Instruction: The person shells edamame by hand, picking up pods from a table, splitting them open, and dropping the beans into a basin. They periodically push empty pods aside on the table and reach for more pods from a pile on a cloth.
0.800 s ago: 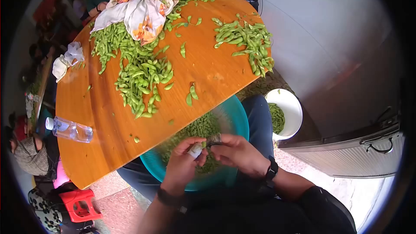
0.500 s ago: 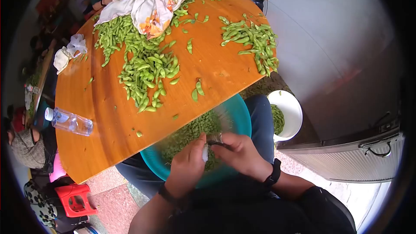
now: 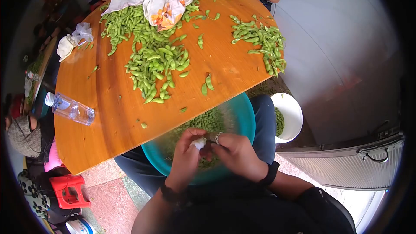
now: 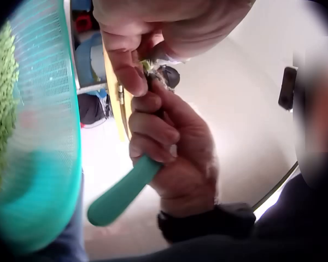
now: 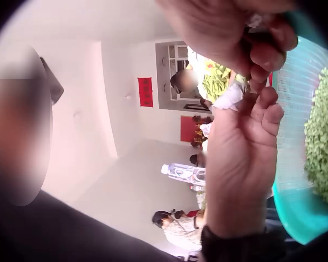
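Note:
Both hands meet over a teal plastic basket (image 3: 248, 125) of small green beans (image 3: 208, 123). My left hand (image 3: 186, 158) pinches a green bean pod (image 4: 146, 66) at its fingertips, mostly hidden by the fingers. A white wrap (image 5: 229, 98) covers the left thumb. My right hand (image 3: 240, 156) grips a green-handled tool (image 4: 126, 191); the handle's end sticks out below the curled fingers in the left wrist view. The tool's other end is hidden among the fingertips, where the hands come together.
On the wooden table (image 3: 117, 125) lie heaps of bean pods (image 3: 156, 67), a flowered cloth (image 3: 167, 0) and a water bottle (image 3: 71, 109). A white bucket (image 3: 294, 117) holds pods to the right of my leg. A red stool (image 3: 69, 190) stands lower left. Other people sit around.
The table and its things have shifted right and up in the head view. My left hand has turned, so the white thumb wrap faces up again; both hands stay together over the basket.

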Available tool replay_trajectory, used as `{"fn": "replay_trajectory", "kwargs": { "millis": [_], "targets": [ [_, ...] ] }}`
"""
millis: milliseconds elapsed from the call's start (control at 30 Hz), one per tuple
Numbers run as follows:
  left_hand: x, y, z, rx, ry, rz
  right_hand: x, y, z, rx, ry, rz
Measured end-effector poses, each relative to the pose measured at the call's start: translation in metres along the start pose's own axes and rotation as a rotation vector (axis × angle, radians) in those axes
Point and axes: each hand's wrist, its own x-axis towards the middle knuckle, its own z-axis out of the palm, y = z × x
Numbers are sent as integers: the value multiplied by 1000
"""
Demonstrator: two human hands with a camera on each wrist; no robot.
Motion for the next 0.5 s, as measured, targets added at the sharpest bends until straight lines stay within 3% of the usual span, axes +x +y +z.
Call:
{"fn": "replay_trajectory", "kwargs": {
  "millis": [67,167,233,267,333,367,433,500],
  "targets": [
    [1,-9,-6,-56,24,-61,-1,1,2,-280,50,-123],
    [2,-8,-3,-104,41,-102,-2,4,2,-192,66,-65],
    [0,-4,-7,352,-87,56,-1,-1,-8,-220,189,-43],
    [-3,0,-11,358,-68,68,1,-2,-16,-209,298,-73],
    [-11,9,-18,981,-42,448,1,7,-47,-407,466,-117],
    [-17,14,-21,1294,-34,635,-9,20,-72,-579,476,14],
    [-29,31,-24,1260,25,597,-19,31,-105,-794,561,67],
    [-37,53,-26,1185,341,592,-33,35,-124,-873,614,51]
  ]
}}
